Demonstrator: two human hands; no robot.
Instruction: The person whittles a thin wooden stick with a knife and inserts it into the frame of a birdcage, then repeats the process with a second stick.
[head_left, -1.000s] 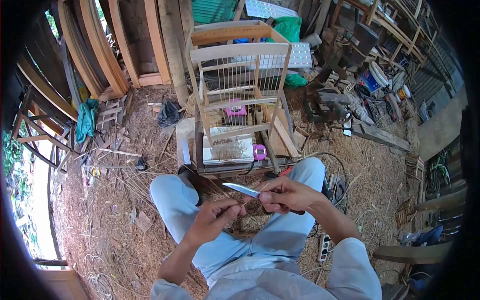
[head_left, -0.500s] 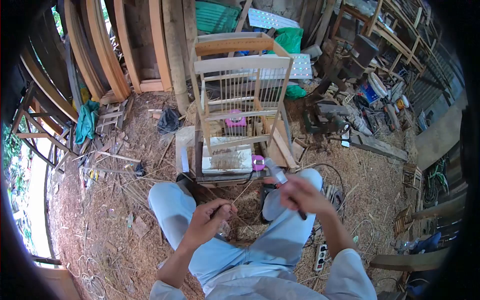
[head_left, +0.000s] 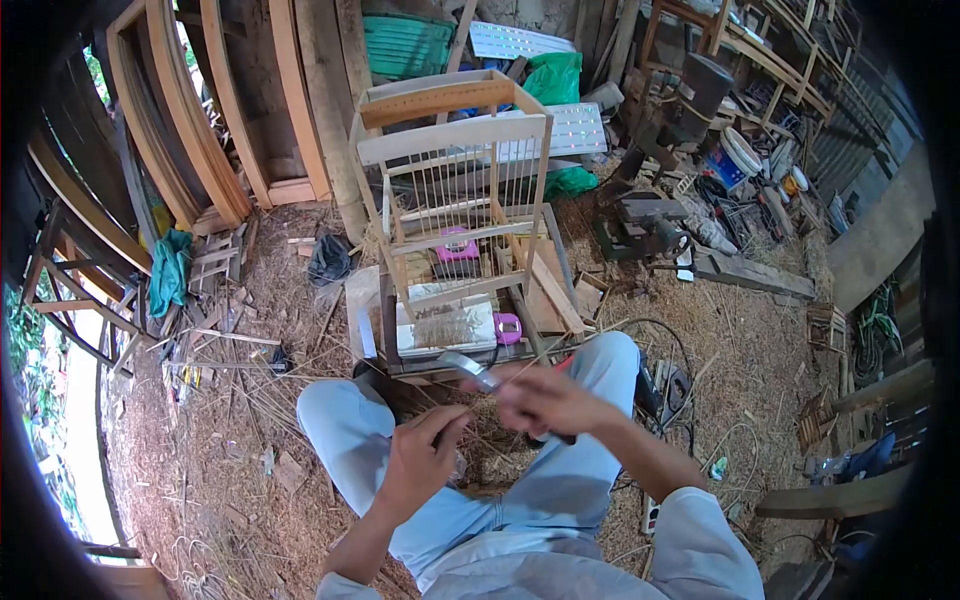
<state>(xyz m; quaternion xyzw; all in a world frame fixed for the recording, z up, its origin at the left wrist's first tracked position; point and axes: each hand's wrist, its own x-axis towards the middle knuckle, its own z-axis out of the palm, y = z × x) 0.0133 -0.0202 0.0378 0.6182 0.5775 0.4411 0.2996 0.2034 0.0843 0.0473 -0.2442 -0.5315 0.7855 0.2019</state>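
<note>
My right hand [head_left: 550, 400] is wrapped around the handle of a knife [head_left: 470, 370]. Its broad, shiny blade points left and away from me, slightly blurred. My left hand [head_left: 422, 455] is closed, thumb against forefinger, around a thin wooden stick that is mostly hidden now. Both hands are above my lap, the blade just beyond the left fingertips. In front of my knees stands a wooden birdcage frame [head_left: 455, 242] with thin upright bars. A whitish block with a brown-stained top [head_left: 450, 330] lies at its base, next to a pink device [head_left: 508, 328].
Shavings and scraps cover the floor [head_left: 240, 420]. Beyond the cage are green plastic [head_left: 555, 78] and white perforated panels [head_left: 575, 128]. A metal vise or machine [head_left: 630, 235] stands right of it, near a white bucket [head_left: 735, 158]. Curved wooden frames [head_left: 185, 110] lean at left. A cable [head_left: 690, 365] loops beside my right knee.
My right hand has swung left and slightly down with the knife, bringing the blade near my left hand. My left hand has hardly moved. The view has shifted a little.
</note>
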